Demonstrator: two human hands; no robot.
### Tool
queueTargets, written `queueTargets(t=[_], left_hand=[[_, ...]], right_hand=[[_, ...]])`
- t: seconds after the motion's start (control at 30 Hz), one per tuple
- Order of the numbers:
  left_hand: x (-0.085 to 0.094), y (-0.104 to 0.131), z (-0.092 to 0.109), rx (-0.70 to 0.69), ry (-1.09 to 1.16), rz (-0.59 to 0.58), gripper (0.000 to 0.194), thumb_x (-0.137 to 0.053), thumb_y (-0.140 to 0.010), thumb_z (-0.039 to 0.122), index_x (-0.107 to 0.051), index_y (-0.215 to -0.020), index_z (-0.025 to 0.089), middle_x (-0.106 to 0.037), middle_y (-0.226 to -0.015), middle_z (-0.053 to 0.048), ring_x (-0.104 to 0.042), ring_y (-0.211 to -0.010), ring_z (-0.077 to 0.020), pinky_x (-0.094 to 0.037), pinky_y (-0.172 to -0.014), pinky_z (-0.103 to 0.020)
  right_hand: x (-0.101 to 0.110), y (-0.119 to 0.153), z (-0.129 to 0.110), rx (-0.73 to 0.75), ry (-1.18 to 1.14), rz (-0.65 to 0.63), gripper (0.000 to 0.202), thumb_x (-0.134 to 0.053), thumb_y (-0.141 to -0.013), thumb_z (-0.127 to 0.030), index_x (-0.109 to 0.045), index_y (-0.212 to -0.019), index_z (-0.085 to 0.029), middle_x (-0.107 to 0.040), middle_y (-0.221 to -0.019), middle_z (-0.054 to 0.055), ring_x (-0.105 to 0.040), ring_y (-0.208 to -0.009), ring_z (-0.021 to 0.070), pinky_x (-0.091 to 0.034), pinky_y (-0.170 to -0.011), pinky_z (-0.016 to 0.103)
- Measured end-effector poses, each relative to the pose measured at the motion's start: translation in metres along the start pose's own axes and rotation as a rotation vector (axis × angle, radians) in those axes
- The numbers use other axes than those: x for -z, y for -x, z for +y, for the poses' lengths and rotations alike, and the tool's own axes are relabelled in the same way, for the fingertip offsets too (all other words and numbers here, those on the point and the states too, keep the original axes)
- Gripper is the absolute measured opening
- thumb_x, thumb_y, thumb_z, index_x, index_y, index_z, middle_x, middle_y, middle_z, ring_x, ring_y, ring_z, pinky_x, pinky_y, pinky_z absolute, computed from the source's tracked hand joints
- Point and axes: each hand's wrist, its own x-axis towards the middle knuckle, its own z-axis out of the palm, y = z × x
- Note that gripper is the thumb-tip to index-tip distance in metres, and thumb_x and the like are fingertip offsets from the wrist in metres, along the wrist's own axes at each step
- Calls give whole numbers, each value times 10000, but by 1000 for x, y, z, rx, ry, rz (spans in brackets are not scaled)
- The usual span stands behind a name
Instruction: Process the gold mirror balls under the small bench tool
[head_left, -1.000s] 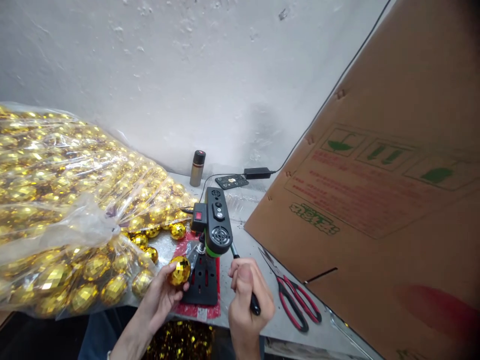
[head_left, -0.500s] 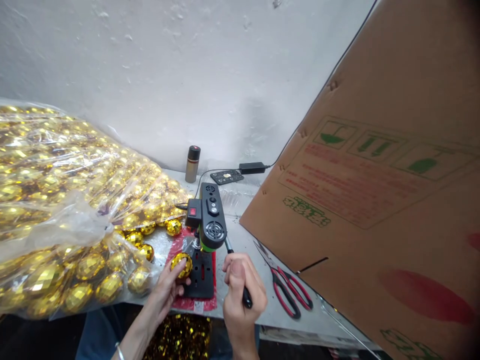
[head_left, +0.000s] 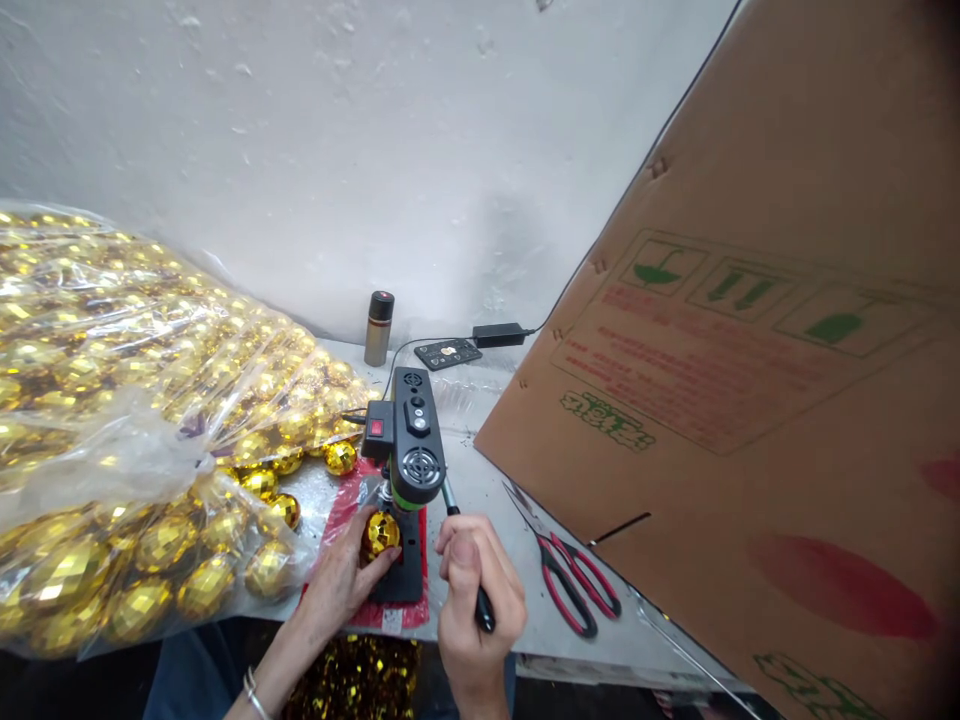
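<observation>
A gold mirrored ball sits between the thumb and fingers of my left hand, just above the black base plate of a small bench drill press. Its head, with a red switch on one side, overhangs the ball, so the tool tip is hidden from me. My right hand is wrapped round the black-gripped lever at the machine's right side. Red plastic lies beneath the base.
Clear bags of gold balls crowd the left, with several loose balls nearby. Red-handled scissors lie right of the lever, against a large cardboard box. Behind stand a bottle, a phone-like black slab and a power adapter.
My left hand has carried the ball rightward, from the base plate's left edge to under the machine's head. My right hand stays on the lever.
</observation>
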Motion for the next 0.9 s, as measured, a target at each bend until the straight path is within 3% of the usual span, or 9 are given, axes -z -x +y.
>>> queueTargets(t=[0.1,0.27,0.53,0.7,0.9], left_hand=[[1,0,-6,-56,-69,-64,489,-766,-811,430,-677,-1255,244,-798,-1187,-136,-750,-1105,-375,-570,-993,-500],[1,3,-15,-63,-110,-110,516,-739,-833,425,-650,-1306,239,-776,-1271,-154,-733,-1176,-366,-547,-1061,-515],[-17,-8,-10,-66,-307,-6,388,-743,-798,428,-676,-1140,256,-798,-1052,-106,-769,-1012,-379,-568,-859,-448],[-22,-14,-17,-186,-371,4,305,-758,-777,408,-665,-1017,244,-767,-993,-107,-723,-1047,-380,-532,-928,-474],[-23,-15,-19,-188,-387,-13,285,-757,-779,383,-659,-1003,238,-757,-986,-101,-708,-1031,-378,-507,-949,-497]], right_hand=[[1,0,0,1,-2,-13,300,-438,-1042,-51,-511,-807,-222,-519,-712,-26,-551,-664,108,-445,-594,223],[1,-1,-1,9,18,-7,304,-436,-1034,-55,-520,-794,-221,-519,-692,-22,-548,-635,118,-440,-570,238],[3,-2,0,13,33,-30,290,-437,-1040,-61,-506,-810,-224,-537,-714,-22,-561,-641,108,-438,-572,229],[5,4,2,15,50,-32,297,-432,-1040,-74,-522,-799,-222,-554,-711,-14,-568,-628,117,-440,-567,241],[1,30,21,55,38,-11,302,-421,-1038,-84,-514,-789,-227,-575,-707,-16,-584,-633,123,-461,-587,251]])
